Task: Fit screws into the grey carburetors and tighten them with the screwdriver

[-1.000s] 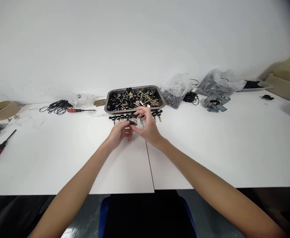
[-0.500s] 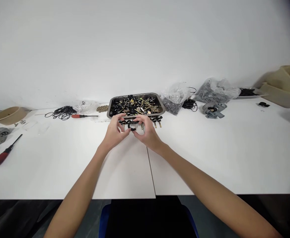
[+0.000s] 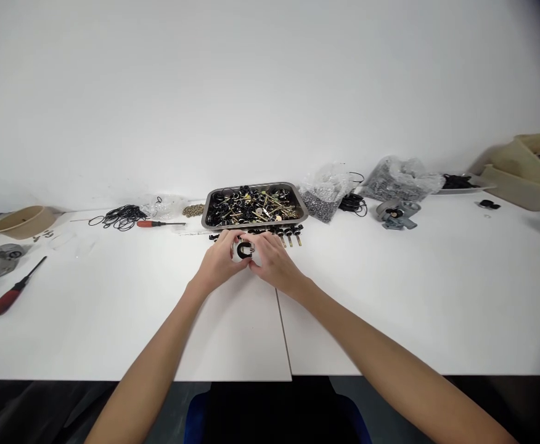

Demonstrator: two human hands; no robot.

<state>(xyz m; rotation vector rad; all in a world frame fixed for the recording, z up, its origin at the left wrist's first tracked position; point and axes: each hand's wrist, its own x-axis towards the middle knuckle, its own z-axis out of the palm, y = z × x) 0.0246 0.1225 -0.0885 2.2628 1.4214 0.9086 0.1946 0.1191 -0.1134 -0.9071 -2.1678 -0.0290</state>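
Centre frame: left hand (image 3: 218, 264) and right hand (image 3: 272, 264) meet, both grips closed on one small black ring part (image 3: 245, 250) just below the metal tray (image 3: 211, 217). A row of finished pins (image 3: 285, 233) lies alongside; tray remains well stocked, so much is left.

A plain white wall (image 3: 270, 86) rises behind the white flat-topped table (image 3: 436, 296), whose two slabs meet at a thin seam. Even light. Below the table's front edge lies dark grey floor (image 3: 29, 410).

Small black ring-shaped part (image 3: 244, 250), held above the table, just before the tray
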